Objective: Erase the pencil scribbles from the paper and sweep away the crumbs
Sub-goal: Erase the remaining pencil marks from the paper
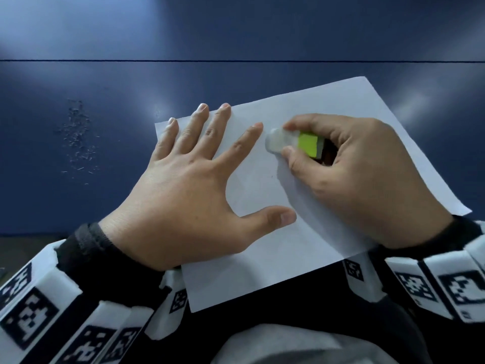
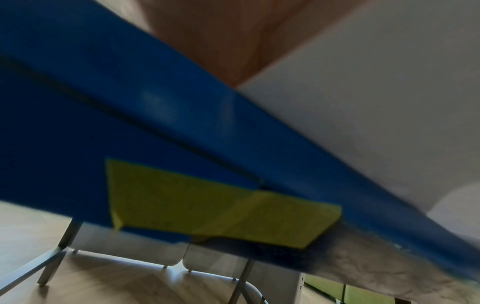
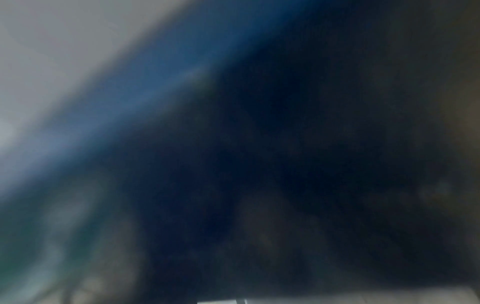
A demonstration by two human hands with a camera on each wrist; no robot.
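Note:
A white sheet of paper lies tilted on the blue table, its near corner hanging over the front edge. My left hand lies flat with spread fingers on the sheet's left part, holding it down. My right hand pinches a white eraser with a green sleeve between thumb and fingers, its tip pressed on the paper just right of my left index finger. No scribble shows plainly on the bare paper. A patch of eraser crumbs lies on the table left of the sheet. The right wrist view is dark and blurred.
The blue table has a seam running across it beyond the paper. In the left wrist view the blue table edge carries a yellow tape patch, with metal chair legs on a wooden floor below.

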